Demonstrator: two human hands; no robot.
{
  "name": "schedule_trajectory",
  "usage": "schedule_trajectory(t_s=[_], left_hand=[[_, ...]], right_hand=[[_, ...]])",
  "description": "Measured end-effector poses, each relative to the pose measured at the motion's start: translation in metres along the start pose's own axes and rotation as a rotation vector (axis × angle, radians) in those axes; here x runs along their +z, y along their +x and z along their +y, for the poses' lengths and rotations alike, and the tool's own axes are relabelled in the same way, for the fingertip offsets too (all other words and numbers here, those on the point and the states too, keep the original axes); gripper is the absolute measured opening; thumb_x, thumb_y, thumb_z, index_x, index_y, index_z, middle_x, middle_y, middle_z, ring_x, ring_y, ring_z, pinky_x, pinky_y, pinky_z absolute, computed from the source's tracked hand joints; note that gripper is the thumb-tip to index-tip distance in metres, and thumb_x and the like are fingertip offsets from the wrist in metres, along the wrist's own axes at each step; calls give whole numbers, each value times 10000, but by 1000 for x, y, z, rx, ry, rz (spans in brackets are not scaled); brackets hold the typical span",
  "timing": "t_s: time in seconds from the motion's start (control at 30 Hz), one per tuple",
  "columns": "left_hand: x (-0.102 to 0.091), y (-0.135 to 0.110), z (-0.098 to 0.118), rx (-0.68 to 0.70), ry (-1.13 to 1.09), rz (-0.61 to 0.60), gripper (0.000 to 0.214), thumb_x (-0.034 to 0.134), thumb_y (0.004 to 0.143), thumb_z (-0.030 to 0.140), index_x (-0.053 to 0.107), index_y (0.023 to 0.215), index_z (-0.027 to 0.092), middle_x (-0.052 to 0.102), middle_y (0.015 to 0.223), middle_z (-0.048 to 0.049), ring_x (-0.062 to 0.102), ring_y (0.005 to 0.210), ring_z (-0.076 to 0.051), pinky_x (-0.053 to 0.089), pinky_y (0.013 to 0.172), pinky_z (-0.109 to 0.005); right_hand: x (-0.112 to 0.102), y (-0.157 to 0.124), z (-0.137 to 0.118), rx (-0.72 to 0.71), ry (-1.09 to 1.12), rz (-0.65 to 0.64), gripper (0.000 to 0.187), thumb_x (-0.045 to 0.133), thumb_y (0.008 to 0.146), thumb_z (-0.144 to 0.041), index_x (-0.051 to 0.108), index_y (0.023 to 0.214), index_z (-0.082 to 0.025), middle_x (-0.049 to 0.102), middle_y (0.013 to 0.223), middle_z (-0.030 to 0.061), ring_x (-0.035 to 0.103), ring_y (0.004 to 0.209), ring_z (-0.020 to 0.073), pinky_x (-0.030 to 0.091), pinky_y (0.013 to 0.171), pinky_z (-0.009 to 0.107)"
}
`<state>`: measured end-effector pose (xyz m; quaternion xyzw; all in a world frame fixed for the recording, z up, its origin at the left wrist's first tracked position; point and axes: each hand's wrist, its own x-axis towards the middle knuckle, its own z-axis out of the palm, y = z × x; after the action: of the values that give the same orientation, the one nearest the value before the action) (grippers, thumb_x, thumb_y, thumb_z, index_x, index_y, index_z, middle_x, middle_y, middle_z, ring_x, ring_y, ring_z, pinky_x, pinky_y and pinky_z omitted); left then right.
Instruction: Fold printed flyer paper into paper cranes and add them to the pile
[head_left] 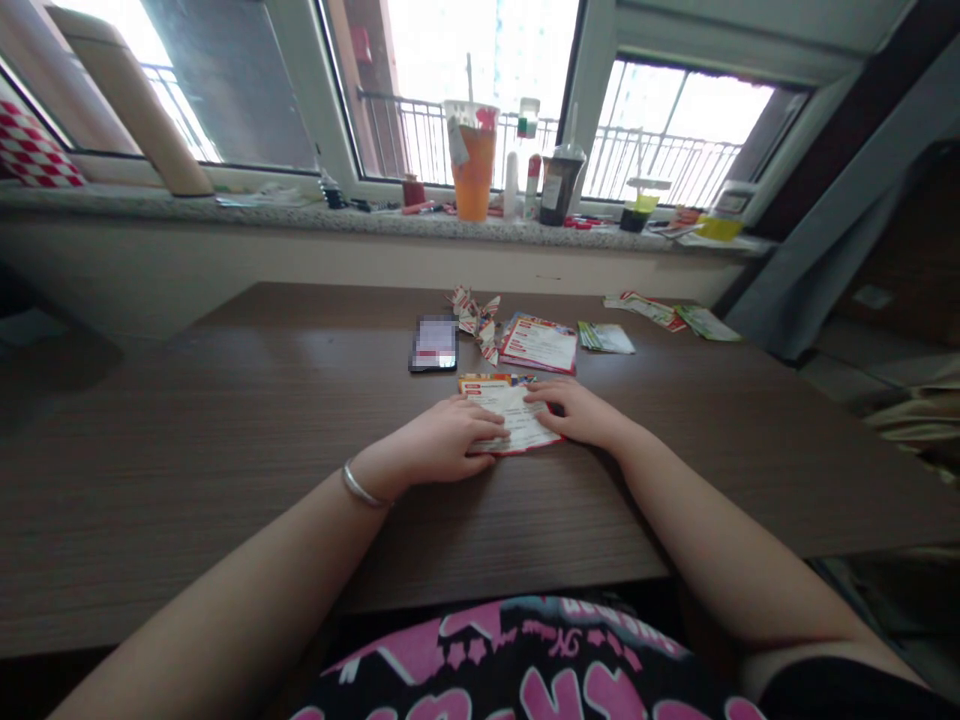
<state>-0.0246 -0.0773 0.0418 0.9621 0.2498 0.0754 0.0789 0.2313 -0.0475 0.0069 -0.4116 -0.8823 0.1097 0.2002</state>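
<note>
- Left hand [439,438] lies flat, pressing down on one paper flyer [517,417], pinching nothing.
- Right hand [577,412] lies flat on that flyer too.
- The flyer sits between both hands.
- One phone [433,343] lies past the left hand.

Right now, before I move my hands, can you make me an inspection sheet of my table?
Surface: dark wood-grain table, under a stone windowsill.
Job's things: red-edged printed leaflet, under both hands.
Clutter: folded paper cranes, phone, red-edged cards, small paper slips.
Grips: left hand, wearing a metal bangle, and right hand lie on the leaflet.
Cables: nothing seen.
Surroundings: orange cup on the windowsill, metal railing outside the window.
</note>
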Motion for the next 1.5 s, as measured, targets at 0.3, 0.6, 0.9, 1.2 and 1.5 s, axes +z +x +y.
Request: schedule_trajectory(t_s=[0.3, 0.6, 0.9, 1.2, 1.5], left_hand=[[6, -5, -5, -153, -36, -60, 776, 634, 793, 366, 309, 1471, 172, 370, 1505, -118, 352, 1375, -262, 290, 1136, -379], [-4, -6, -10, -335, 70, -257, 631, 535, 780, 310, 468, 1386, 148, 399, 1486, -137, 372, 1367, -279, 285, 1133, -381], [-1, -11, -9, -309, 71, -272, 735, 581, 761, 424, 400, 1429, 176, 332, 1521, -149, 326, 1388, -325, 286, 1122, -423], [2, -12, -13, -221, 124, -137, 601, 594, 791, 509, 538, 1306, 205, 505, 1403, -122, 421, 1313, -314, 318, 1080, -421], [-5, -8, -10, -249, 136, 3, 319, 609, 837, 387, 612, 1076, 176, 674, 1035, -99, 638, 921, -236, 476, 793, -318]], right_hand=[[8, 0, 10, -33, -6, -22, 414, 600, 836, -199, 612, 1249, -167, 566, 1344, 139, 524, 1247, 263, 391, 1079, 464], [4, -4, -1, -21, 32, -42, 457, 613, 835, -255, 588, 1282, -165, 543, 1366, 147, 494, 1275, 271, 366, 1097, 476], [5, -6, -3, -15, 10, -54, 592, 680, 791, -293, 519, 1354, -200, 410, 1474, 142, 401, 1346, 279, 324, 1125, 478], [6, -2, 3, 108, -147, 29, 506, 664, 814, -249, 563, 1307, -203, 519, 1371, 142, 490, 1257, 296, 416, 1052, 487], [3, -1, -1, -32, -159, 83, 450, 640, 803, -186, 608, 1251, -202, 579, 1309, 111, 520, 1212, 267, 406, 1049, 463]])
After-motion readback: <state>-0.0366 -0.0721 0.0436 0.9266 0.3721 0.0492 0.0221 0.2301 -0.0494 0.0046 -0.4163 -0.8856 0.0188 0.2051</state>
